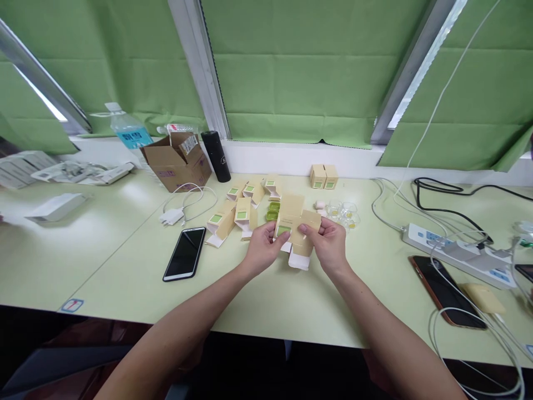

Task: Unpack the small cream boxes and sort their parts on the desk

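Between my two hands, above the table, is an unfolded small cardboard box [297, 236], tan outside and white inside, with a green square on one panel. My left hand [264, 246] pinches its left side with thumb and fingers. Its right panel is gripped by my right hand [330, 243], thumb on top. Behind my left hand stand several partly folded boxes [245, 211] of the same kind, with open flaps. Small green containers [273, 211] lie just beyond the held cardboard. To the right are several small clear round containers [343, 212] and a pale pink piece [320, 205].
Two closed small boxes [323, 176] stand near the wall. A phone [185, 254] and a white charger [171, 216] lie left. Farther back are a carton [179, 166], a black tumbler [216, 156] and a bottle [129, 130]. A power strip [458, 254], cables and another phone [443, 289] occupy the right.
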Available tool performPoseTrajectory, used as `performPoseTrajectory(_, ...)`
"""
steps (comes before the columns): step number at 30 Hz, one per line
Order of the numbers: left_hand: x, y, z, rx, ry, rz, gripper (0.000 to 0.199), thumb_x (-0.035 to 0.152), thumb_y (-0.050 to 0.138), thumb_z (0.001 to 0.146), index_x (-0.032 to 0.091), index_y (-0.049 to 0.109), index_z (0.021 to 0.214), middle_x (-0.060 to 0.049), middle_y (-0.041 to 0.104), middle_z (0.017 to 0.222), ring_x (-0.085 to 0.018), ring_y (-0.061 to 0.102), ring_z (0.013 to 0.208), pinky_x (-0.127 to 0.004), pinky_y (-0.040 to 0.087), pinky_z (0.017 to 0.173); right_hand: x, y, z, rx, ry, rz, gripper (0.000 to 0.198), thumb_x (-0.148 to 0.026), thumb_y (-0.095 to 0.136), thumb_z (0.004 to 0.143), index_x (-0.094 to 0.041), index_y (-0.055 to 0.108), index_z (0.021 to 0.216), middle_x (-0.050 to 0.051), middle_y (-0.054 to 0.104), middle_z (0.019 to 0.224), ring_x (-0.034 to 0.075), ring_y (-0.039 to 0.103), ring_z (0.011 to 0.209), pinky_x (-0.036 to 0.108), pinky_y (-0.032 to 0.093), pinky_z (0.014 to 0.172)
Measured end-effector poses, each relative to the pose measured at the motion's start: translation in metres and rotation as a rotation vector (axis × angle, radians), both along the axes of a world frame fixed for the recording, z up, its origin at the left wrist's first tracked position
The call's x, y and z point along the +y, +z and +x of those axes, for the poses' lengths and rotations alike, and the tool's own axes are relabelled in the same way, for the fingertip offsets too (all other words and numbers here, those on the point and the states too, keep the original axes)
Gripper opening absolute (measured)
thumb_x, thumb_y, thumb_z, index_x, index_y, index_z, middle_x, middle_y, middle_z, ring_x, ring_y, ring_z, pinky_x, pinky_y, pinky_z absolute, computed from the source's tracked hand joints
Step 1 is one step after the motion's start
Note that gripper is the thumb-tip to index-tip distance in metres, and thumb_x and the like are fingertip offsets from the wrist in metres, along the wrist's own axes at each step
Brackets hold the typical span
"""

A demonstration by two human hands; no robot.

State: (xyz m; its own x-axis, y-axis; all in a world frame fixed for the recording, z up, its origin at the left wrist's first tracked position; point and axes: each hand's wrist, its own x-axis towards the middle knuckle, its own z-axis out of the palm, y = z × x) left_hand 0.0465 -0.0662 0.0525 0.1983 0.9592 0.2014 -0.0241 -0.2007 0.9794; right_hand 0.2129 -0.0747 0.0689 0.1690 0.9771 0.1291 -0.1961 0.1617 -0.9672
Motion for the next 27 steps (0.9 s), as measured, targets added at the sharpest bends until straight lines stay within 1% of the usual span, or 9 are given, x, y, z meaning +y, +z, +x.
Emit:
performPoseTrajectory(4, -0.002, 0.004, -0.002, -0.027, -0.013, -0.008, 0.038, 0.050, 0.078, 0.083, 0.016, 0.074, 0.100, -0.011, 0.081, 0.102, -0.028, 0.077, 0.091, -0.037, 0.061, 0.078, -0.003, 0.002, -0.002, -0.012, 0.004, 0.015, 0.037, -0.049, 0.089, 0.066, -0.021, 0.078, 0.086, 0.006, 0.082, 0.085, 0.026, 0.077, 0.073, 0.039, 0.065, 0.065)
performPoseTrajectory(9, 0.001, 0.006, -0.003, -0.091, 0.033, -0.039, 0.047, 0.054, 0.079, 0.081, 0.015, 0.074, 0.106, -0.012, 0.081, 0.103, -0.029, 0.078, 0.091, -0.037, 0.062, 0.076, 0.000, 0.001, -0.003, 0.010, 0.091, 0.001, 0.050, -0.056, 0.089, 0.066, -0.022, 0.075, 0.099, 0.007, 0.082, 0.085, 0.028, 0.078, 0.076, 0.041, 0.065, 0.069)
performPoseTrajectory(12, 0.004, 0.006, -0.004, -0.121, 0.055, -0.025, 0.050, 0.057, 0.081, 0.078, 0.015, 0.074, 0.106, -0.011, 0.081, 0.103, -0.028, 0.078, 0.090, -0.037, 0.063, 0.076, 0.002, -0.002, -0.002, -0.037, 0.098, -0.033, 0.046, -0.058, 0.087, 0.065, -0.020, 0.075, 0.087, 0.006, 0.079, 0.073, 0.026, 0.075, 0.068, 0.037, 0.062, 0.062)
performPoseTrajectory(14, 0.005, 0.007, -0.005, -0.123, 0.042, -0.009, 0.050, 0.058, 0.082, 0.078, 0.015, 0.073, 0.102, -0.010, 0.081, 0.099, -0.027, 0.078, 0.089, -0.036, 0.063, 0.075, 0.002, -0.004, 0.000, -0.081, 0.047, -0.045, 0.041, -0.056, 0.085, 0.067, -0.019, 0.073, 0.078, 0.005, 0.076, 0.067, 0.022, 0.071, 0.062, 0.033, 0.058, 0.056)
performPoseTrajectory(15, 0.005, 0.007, -0.006, -0.122, 0.028, -0.009, 0.050, 0.059, 0.081, 0.078, 0.015, 0.072, 0.100, -0.009, 0.080, 0.095, -0.026, 0.077, 0.085, -0.035, 0.062, 0.072, 0.002, -0.004, 0.001, -0.098, 0.019, -0.041, 0.039, -0.055, 0.084, 0.069, -0.018, 0.073, 0.077, 0.004, 0.075, 0.065, 0.021, 0.069, 0.059, 0.031, 0.055, 0.053)
performPoseTrajectory(17, 0.005, 0.008, -0.007, -0.115, 0.007, -0.026, 0.048, 0.061, 0.078, 0.080, 0.016, 0.070, 0.093, -0.007, 0.078, 0.085, -0.023, 0.076, 0.073, -0.033, 0.060, 0.064, 0.002, -0.005, 0.002, -0.117, -0.028, -0.028, 0.038, -0.053, 0.082, 0.071, -0.018, 0.074, 0.079, 0.002, 0.072, 0.061, 0.018, 0.064, 0.055, 0.029, 0.050, 0.049)
performPoseTrajectory(20, 0.006, 0.008, -0.009, -0.082, 0.030, -0.051, 0.046, 0.061, 0.077, 0.081, 0.017, 0.064, 0.078, -0.004, 0.072, 0.069, -0.018, 0.070, 0.058, -0.028, 0.054, 0.054, 0.003, -0.005, 0.002, -0.120, -0.049, -0.018, 0.038, -0.053, 0.082, 0.071, -0.018, 0.075, 0.082, 0.000, 0.069, 0.058, 0.016, 0.059, 0.053, 0.028, 0.046, 0.046)
performPoseTrajectory(24, 0.011, 0.008, -0.012, -0.036, 0.082, -0.047, 0.046, 0.059, 0.077, 0.082, 0.018, 0.060, 0.070, -0.002, 0.066, 0.056, -0.014, 0.060, 0.048, -0.026, 0.046, 0.048, 0.004, -0.005, 0.000, -0.114, 0.005, -0.013, 0.044, -0.057, 0.081, 0.074, -0.018, 0.075, 0.092, 0.002, 0.074, 0.068, 0.016, 0.058, 0.052, 0.028, 0.044, 0.046)
performPoseTrajectory(27, 0.021, 0.012, -0.020, -0.025, 0.147, -0.040, 0.045, 0.059, 0.077, 0.080, 0.019, 0.060, 0.068, -0.001, 0.065, 0.055, -0.014, 0.058, 0.046, -0.026, 0.044, 0.048, 0.003, -0.007, -0.001, -0.136, -0.012, 0.021, 0.048, -0.059, 0.078, 0.078, -0.018, 0.073, 0.102, 0.005, 0.078, 0.077, 0.018, 0.065, 0.061, 0.029, 0.048, 0.051)
